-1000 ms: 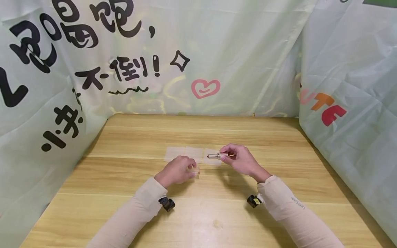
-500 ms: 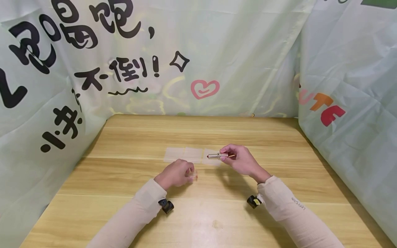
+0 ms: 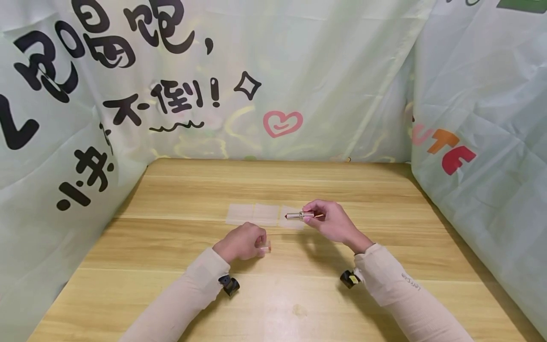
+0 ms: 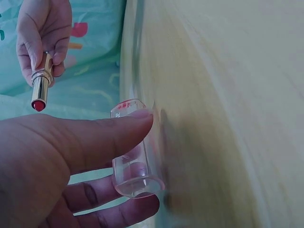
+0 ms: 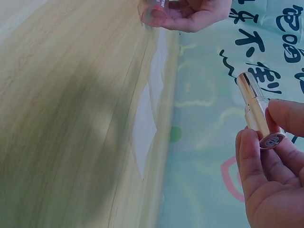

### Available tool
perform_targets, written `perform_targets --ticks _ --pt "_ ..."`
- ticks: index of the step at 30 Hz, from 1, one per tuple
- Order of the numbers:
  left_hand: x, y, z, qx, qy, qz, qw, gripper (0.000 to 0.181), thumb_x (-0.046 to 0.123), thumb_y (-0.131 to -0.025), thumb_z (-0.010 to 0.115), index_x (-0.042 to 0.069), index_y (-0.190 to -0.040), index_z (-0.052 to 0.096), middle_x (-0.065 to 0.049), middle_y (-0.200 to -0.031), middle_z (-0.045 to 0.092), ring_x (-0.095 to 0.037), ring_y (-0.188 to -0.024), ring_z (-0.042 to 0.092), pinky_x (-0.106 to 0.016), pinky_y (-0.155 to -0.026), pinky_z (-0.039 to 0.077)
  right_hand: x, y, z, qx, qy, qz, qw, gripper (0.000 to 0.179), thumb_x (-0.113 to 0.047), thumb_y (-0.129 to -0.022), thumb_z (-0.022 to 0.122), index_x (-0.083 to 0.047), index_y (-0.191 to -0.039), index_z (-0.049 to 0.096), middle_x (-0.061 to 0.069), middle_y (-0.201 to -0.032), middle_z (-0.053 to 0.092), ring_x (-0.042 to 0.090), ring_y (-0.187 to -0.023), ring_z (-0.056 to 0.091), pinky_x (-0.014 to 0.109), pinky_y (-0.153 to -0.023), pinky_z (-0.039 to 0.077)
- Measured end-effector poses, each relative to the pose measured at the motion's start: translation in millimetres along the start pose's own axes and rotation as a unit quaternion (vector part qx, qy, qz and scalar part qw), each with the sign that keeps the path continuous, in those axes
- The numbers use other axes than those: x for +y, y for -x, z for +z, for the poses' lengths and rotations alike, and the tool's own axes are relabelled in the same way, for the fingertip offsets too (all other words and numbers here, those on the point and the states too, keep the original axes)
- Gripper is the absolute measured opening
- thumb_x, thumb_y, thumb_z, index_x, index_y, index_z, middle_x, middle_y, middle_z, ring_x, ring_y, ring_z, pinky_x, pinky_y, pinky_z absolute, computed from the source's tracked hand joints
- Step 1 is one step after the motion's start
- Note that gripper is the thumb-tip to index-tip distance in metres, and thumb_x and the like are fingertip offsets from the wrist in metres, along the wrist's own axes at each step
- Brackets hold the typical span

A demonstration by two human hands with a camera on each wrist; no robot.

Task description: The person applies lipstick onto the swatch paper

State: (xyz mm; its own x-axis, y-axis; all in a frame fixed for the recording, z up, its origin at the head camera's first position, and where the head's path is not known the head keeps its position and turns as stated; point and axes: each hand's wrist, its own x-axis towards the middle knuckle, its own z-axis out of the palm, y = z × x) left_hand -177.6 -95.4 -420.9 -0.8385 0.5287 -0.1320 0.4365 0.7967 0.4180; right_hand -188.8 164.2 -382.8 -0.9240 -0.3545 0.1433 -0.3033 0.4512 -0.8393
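Observation:
My right hand pinches a lipstick by its base, its shiny metal tube lying sideways with the red tip pointing left. In the left wrist view the red bullet sits low in the tube's mouth. Between thumb and fingers my left hand holds a clear lipstick cap with small red print, low over the table. The hands are apart, and the cap is nearer to the person than the lipstick.
Three thin whitish sheets lie side by side on the wooden table, beyond the left hand; the rightmost sheet is partly behind the lipstick in the head view. Printed fabric hangs around the back and sides.
My left hand has drawn the clear cap slightly left and back toward the person, away from the lipstick. The right hand has stayed in place.

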Motion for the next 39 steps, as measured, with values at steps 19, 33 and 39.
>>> perform_targets --ticks 19,33,39 --pt "-2.0 -0.4 1.3 -0.001 0.004 0.012 0.9999 0.024 0.019 -0.077 0.083 0.015 -0.08 0.06 0.004 -0.071 0.053 -0.013 -0.067 0.049 -0.028 -0.06 0.044 -2.8 1.0 0.7 0.001 -0.012 0.004 0.9999 0.017 -0.002 -0.09 0.068 0.004 -0.106 0.066 0.01 -0.095 0.067 0.026 -0.088 0.064 0.032 -0.077 0.056" --pt "-1.0 -0.3 0.1 -0.007 -0.003 0.012 0.9999 0.025 0.021 -0.075 0.085 0.015 -0.084 0.063 0.004 -0.073 0.055 -0.013 -0.068 0.049 -0.028 -0.061 0.044 -5.1 -1.8 1.0 0.002 -0.012 0.001 0.9999 0.012 -0.002 -0.089 0.068 -0.001 -0.101 0.067 0.007 -0.091 0.066 0.021 -0.084 0.063 0.028 -0.075 0.056" --pt "-0.4 1.7 0.6 -0.013 0.004 0.013 0.9998 0.025 0.022 -0.075 0.085 0.015 -0.086 0.064 0.005 -0.076 0.058 -0.012 -0.068 0.051 -0.028 -0.063 0.047 -6.7 -1.1 2.1 0.004 -0.011 0.005 0.9999 0.013 -0.003 -0.089 0.069 -0.001 -0.102 0.067 0.005 -0.091 0.067 0.02 -0.084 0.063 0.029 -0.075 0.056"
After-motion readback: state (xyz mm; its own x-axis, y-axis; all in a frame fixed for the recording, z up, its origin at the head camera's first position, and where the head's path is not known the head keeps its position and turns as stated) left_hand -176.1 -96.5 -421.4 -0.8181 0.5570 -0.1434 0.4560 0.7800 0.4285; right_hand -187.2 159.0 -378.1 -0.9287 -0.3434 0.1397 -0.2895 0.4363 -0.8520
